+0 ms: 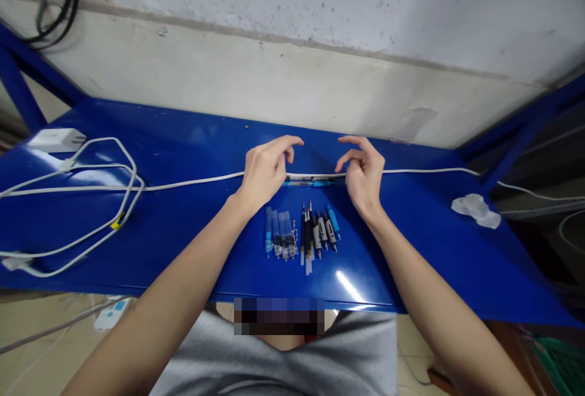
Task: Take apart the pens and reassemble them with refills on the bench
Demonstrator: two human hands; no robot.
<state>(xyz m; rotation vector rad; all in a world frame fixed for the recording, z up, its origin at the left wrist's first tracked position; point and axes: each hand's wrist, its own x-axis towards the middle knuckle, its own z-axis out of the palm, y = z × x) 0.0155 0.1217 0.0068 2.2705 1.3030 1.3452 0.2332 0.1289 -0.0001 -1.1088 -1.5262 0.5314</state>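
Observation:
My left hand (267, 167) and my right hand (367, 172) face each other over the blue shelf, fingers bent and apart, nothing seen in either. Between and below them a few assembled pens (315, 183) lie crosswise beside a white cable (214, 180); my left thumb is close to their left end, but contact is unclear. Nearer to me are sorted pen parts: clear barrels (284, 231) with one blue-ended piece, thin dark ink refills (308, 234), grey-and-black upper barrels with clips (323, 234), and a blue upper barrel (333, 220).
A white charger (58, 139) and looped white cable (130, 170) occupy the left of the shelf (192, 231). Crumpled clear plastic (476, 210) lies at the right. A wall (292, 79) rises behind, with blue frame posts on both sides.

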